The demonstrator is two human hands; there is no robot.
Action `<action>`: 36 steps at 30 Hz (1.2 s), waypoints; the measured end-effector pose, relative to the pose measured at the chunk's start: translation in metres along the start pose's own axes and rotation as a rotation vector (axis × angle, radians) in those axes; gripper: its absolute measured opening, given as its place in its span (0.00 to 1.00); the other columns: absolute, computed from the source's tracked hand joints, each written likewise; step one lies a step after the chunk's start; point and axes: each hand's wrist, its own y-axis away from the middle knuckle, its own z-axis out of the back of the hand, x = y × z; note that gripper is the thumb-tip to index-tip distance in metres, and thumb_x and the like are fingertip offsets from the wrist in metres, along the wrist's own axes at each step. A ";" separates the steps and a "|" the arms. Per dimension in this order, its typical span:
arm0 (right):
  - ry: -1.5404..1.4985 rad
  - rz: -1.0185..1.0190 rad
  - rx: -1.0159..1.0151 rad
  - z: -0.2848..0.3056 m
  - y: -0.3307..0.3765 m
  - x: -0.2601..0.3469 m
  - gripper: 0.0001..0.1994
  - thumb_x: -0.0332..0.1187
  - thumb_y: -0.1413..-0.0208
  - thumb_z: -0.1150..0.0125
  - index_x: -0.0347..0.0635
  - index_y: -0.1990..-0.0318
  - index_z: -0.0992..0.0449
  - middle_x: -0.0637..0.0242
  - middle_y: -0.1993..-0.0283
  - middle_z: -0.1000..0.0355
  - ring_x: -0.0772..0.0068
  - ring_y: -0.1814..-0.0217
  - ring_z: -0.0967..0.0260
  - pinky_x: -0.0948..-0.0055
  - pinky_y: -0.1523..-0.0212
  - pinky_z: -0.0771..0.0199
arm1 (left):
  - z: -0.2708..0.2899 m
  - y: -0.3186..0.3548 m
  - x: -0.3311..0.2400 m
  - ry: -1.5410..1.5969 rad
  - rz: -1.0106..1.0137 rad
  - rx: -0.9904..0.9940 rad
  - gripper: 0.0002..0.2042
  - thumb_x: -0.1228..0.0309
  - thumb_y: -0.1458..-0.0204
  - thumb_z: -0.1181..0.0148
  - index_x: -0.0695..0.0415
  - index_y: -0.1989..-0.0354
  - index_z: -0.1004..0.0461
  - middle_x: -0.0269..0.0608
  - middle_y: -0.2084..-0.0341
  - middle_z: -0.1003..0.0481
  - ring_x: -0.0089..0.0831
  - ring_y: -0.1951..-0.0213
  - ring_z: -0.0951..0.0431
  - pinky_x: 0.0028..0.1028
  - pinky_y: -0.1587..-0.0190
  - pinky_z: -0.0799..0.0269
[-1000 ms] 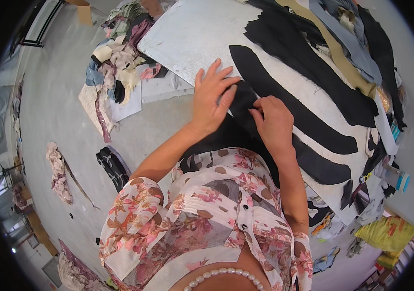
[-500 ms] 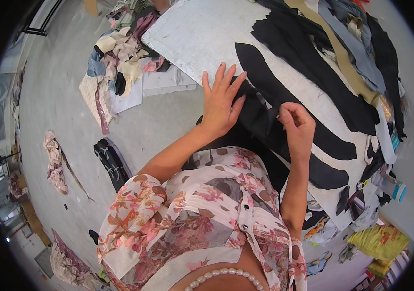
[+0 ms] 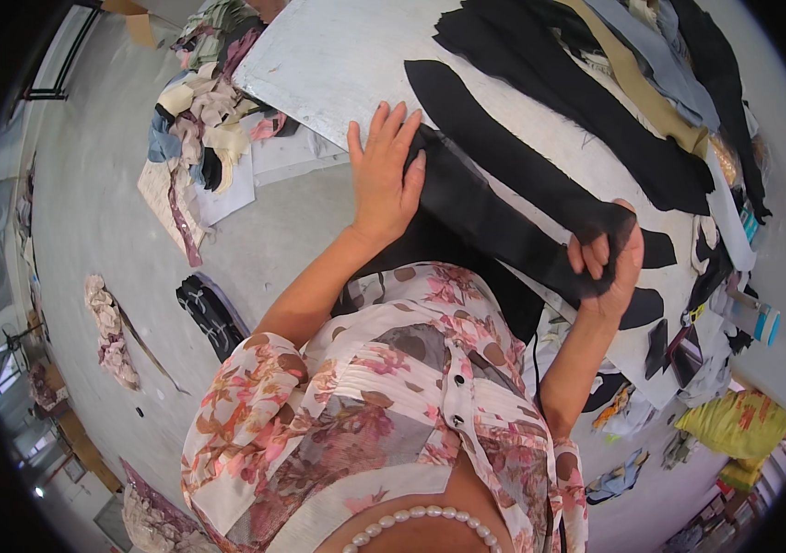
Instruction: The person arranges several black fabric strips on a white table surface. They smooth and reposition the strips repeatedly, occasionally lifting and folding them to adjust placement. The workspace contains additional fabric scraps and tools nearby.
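A black fabric strip [image 3: 494, 212] stretches between my two hands along the near edge of the pale table [image 3: 319, 60]. My left hand [image 3: 382, 170] lies at the strip's far left end, fingers extended on the table and thumb against the cloth. At the other end, my right hand [image 3: 612, 263] has its fingers curled round the strip, the cloth bunched over them and blurred. Just beyond lies a long curved black fabric piece [image 3: 513, 147], its right part hidden behind the held cloth. Another black fabric end [image 3: 644, 310] shows beside my right wrist.
Larger black fabric pieces [image 3: 577, 106], a tan strip [image 3: 637, 78] and grey-blue cloth [image 3: 656, 55] cover the table's far right. A heap of mixed scraps [image 3: 213, 120] is at the left. A yellow bag [image 3: 734, 424] and a dark phone-like object [image 3: 685, 359] are lower right.
My right hand has swung right and turned over, drawing the strip's end along with it, so the cloth now lies stretched out. My left hand remains at the other end.
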 end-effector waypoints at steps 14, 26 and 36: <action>0.556 -0.020 -0.355 0.008 0.052 0.056 0.06 0.29 0.36 0.44 0.39 0.54 0.27 0.82 0.74 0.40 0.94 0.76 0.49 0.88 0.76 0.50 | 0.010 -0.012 -0.019 0.059 -0.116 -0.095 0.23 0.72 0.44 0.46 0.59 0.38 0.33 0.52 0.35 0.37 0.55 0.31 0.45 0.55 0.31 0.60; 2.012 0.090 0.417 -0.006 0.060 0.063 0.15 0.24 0.59 0.41 0.45 0.59 0.24 0.65 0.72 0.35 0.62 0.73 0.29 0.65 0.70 0.32 | -0.030 0.003 -0.072 0.179 -0.721 0.551 0.19 0.65 0.54 0.31 0.50 0.52 0.24 0.41 0.41 0.31 0.39 0.31 0.41 0.60 0.33 0.50; 2.373 -0.243 -0.018 0.040 0.111 0.127 0.11 0.24 0.51 0.45 0.48 0.61 0.24 0.61 0.68 0.29 0.55 0.70 0.26 0.60 0.69 0.28 | -0.028 0.003 -0.071 0.201 -0.669 0.576 0.18 0.69 0.56 0.31 0.50 0.54 0.24 0.44 0.39 0.32 0.42 0.33 0.38 0.57 0.32 0.50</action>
